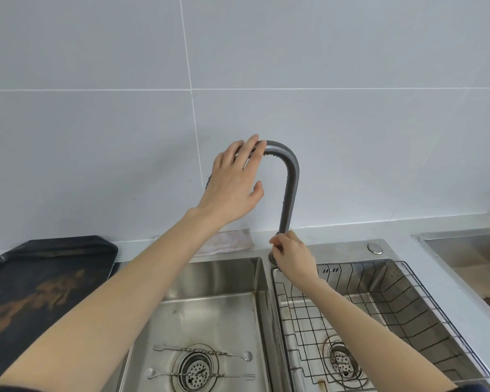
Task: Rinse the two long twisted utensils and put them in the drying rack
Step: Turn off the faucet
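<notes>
Two long twisted metal utensils lie across the drain of the left sink basin [210, 278]: the upper utensil [203, 351] and the lower utensil [201, 374], each with a small spoon at one end and a fork at the other. My left hand [234, 182] rests on the top bend of the grey gooseneck faucet [290, 188], fingers spread over the spout. My right hand [292, 256] is closed around the faucet's base, where the handle sits hidden under it. A black wire drying rack [393, 304] fills the right basin.
A dark tray [40, 284] lies on the counter at the left. A folded cloth [232, 240] sits behind the left basin by the wall. A round button [375, 248] sits on the sink deck. Another steel basin [470, 256] is at far right.
</notes>
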### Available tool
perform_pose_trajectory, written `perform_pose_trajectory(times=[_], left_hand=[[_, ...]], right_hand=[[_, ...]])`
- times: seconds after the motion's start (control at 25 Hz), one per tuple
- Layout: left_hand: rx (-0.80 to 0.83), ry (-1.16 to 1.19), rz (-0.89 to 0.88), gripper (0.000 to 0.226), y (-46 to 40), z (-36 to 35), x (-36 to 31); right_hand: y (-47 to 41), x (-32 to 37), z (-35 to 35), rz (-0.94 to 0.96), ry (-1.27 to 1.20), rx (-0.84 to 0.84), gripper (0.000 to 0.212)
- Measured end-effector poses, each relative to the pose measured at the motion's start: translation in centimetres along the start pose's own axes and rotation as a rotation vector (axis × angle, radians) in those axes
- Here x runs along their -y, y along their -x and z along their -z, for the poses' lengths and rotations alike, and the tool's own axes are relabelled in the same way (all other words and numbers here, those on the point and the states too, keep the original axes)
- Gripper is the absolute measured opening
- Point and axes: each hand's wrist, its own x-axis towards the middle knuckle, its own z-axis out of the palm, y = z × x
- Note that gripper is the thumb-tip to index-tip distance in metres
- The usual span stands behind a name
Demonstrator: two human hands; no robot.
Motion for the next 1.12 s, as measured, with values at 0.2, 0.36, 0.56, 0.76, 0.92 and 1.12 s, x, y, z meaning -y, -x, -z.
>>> perform_pose_trajectory(times=[0.2,0.36,0.56,0.76,0.92,1.12], left_hand=[[0.019,0.126,0.065,0.059,4.7,0.1,0.2],[0.031,0.234,0.185,0.060,9.0,-1.1,2.6],[0.156,0.286,0.317,0.057,13.3,-4.0,6.0],[0.327,0.307,0.379,0.054,16.5,-8.3,8.6],[0.490,0.288,0.450,0.049,18.7,-12.0,10.1],[0.699,0.269,0.469,0.046,21.5,-16.7,11.8]], right_hand=[[2.4,0.9,-1.1,0.156,0.029,0.025,0.027],[4.3,1.7,-3.6,0.181,0.046,0.142,0.029],[6.3,2.0,-7.7,0.201,0.117,0.305,0.033],[7.7,1.9,-11.4,0.115,0.174,0.455,0.033],[8.1,1.3,-13.8,0.028,0.217,0.563,0.035],[7.7,0.3,-16.7,-0.019,0.285,0.665,0.034]])
